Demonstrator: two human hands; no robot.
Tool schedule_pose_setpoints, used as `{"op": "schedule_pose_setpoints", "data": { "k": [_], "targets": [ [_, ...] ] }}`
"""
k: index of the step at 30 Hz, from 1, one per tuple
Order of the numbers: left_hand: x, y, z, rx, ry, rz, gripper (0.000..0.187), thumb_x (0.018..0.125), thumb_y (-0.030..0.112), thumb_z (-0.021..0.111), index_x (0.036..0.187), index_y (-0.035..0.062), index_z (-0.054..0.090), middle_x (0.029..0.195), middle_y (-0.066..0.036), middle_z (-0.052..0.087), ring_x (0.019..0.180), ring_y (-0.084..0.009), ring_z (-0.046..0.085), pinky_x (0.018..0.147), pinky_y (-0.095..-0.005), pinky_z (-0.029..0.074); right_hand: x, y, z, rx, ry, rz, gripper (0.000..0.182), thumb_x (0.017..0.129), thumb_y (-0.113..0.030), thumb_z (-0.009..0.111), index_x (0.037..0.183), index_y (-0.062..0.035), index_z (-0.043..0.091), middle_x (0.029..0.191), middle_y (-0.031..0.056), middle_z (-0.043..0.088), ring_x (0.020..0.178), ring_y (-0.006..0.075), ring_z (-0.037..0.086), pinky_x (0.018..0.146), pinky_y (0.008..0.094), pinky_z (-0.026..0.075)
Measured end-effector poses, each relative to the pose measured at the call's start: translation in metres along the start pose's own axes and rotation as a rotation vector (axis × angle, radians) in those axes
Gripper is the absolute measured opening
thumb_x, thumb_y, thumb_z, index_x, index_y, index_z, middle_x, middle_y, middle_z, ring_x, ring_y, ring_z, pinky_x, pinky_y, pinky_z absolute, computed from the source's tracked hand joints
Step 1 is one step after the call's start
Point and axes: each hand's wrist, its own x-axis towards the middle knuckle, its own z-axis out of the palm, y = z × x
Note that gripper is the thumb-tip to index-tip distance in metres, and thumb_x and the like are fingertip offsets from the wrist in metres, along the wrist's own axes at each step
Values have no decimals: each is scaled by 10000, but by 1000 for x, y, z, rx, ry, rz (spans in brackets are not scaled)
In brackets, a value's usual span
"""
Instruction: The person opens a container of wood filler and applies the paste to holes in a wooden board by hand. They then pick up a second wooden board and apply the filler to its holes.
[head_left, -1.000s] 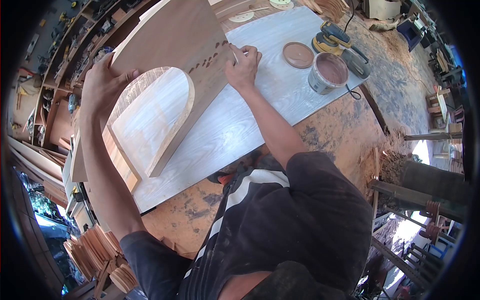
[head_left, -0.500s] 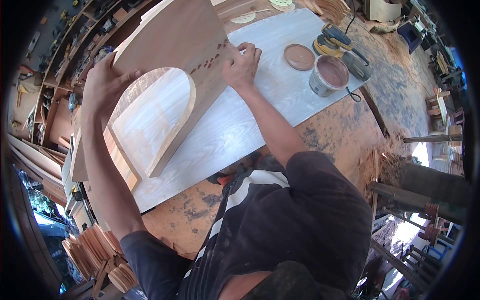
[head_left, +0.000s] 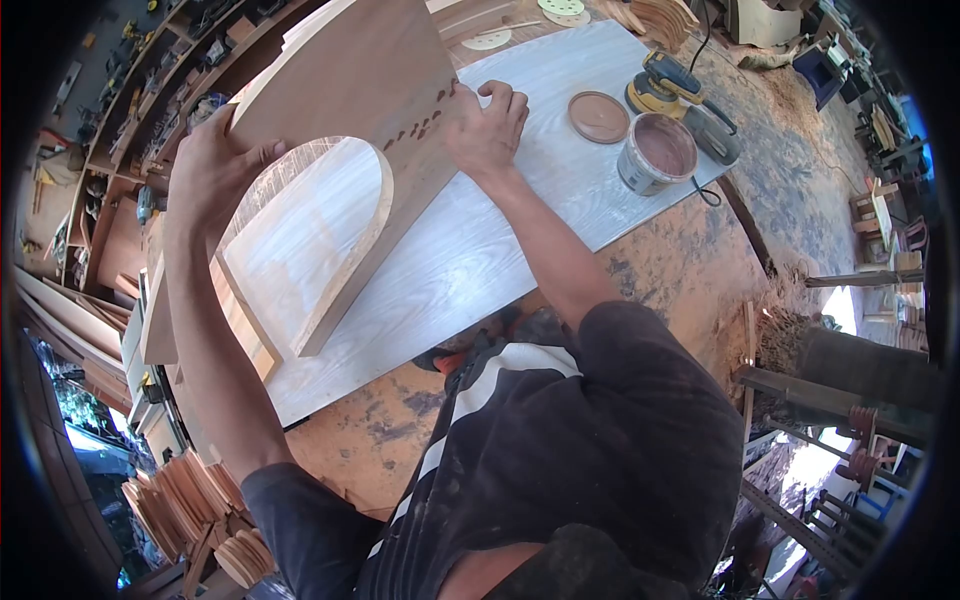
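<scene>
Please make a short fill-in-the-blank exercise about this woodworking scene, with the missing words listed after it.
1. The left hand steadies a wooden panel with an ____-shaped opening.
2. The tub of brown filler stands open; its ____ lies beside it.
3. The yellow ____ rests behind the tub.

Missing words: arch; lid; sander

Left hand (head_left: 212,165) grips the arched wooden panel's (head_left: 350,90) edge; right hand (head_left: 487,125) presses its dotted face. An open tin (head_left: 656,150) stands nearby.

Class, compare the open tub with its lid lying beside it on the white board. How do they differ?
The tub stands upright and deep; the lid lies flat and shallow. The tub has pale outer walls; the lid looks brown all over. The tub sits nearer the board's edge. Both are round and brown inside.
</scene>
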Motion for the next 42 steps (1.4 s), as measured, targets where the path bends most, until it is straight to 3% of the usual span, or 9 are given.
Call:
{"op": "schedule_pose_setpoints", "data": {
  "k": [8, 15, 17, 18, 24, 26, 42],
  "targets": [
    [-1, 7, -2, 45, -19, -55, 704, 753, 478, 937, 1192, -24, 711, 1004, -223, 786, 930, -364, 771, 839, -453, 580, -1, 6, 13, 51, -6, 6, 427, 768, -132, 721, 1192, -90, 754, 1174, 150, 520, 1083, 370, 456, 927, 514, 410],
    [-3, 6, 0, 41, 8, -31, 700, 754, 445, 940, 1218, -25, 708, 1013, -229, 785, 933, -355, 774, 835, -459, 582, 3, 10, 4, 169, 6, 73, 482, 763, -69, 657, 1236, -46, 747, 1154, 177, 517, 1080, 381, 448, 951, 512, 414],
    [-3, 4, 0, 40, -8, -34, 682, 784, 474, 937, 1212, -12, 721, 990, -154, 785, 880, -233, 750, 814, -382, 563, 5, 9, 6, 199, 11, 70, 506, 760, -59, 645, 1256, -35, 741, 1148, 184, 516, 1077, 386, 444, 952, 507, 415],
    [-3, 4, 0, 40, -8, -34, 682, 784, 474, 937, 1212, -12, 721, 990, -154, 785, 880, -233, 750, 814, -382, 563, 6, 7, 7, 220, 5, 73, 525, 757, -54, 639, 1272, -32, 736, 1145, 188, 516, 1075, 387, 442, 952, 502, 417],
    [-3, 8, -1, 92, -10, -69, 680, 777, 459, 942, 1226, -2, 720, 994, -156, 785, 887, -241, 752, 818, -386, 564, 3, 3, 17, 334, -30, 122, 541, 740, -51, 634, 1270, -33, 744, 1130, 188, 513, 1073, 382, 438, 963, 492, 416],
    [-5, 10, -1, 60, 18, -24, 704, 754, 466, 937, 1224, -7, 713, 1031, -223, 785, 951, -368, 766, 831, -470, 574, 3, 6, 11, 389, -58, 165, 535, 736, -52, 637, 1258, -37, 751, 1124, 186, 511, 1076, 379, 439, 969, 492, 414],
    [-7, 18, -4, 90, -22, -94, 717, 746, 470, 941, 1221, -15, 709, 1058, -227, 778, 966, -363, 756, 844, -462, 561, 11, 16, 13, 441, -58, 238, 442, 812, -81, 670, 1237, -117, 785, 1116, 165, 520, 1088, 354, 455, 999, 480, 429]
  ]
}}
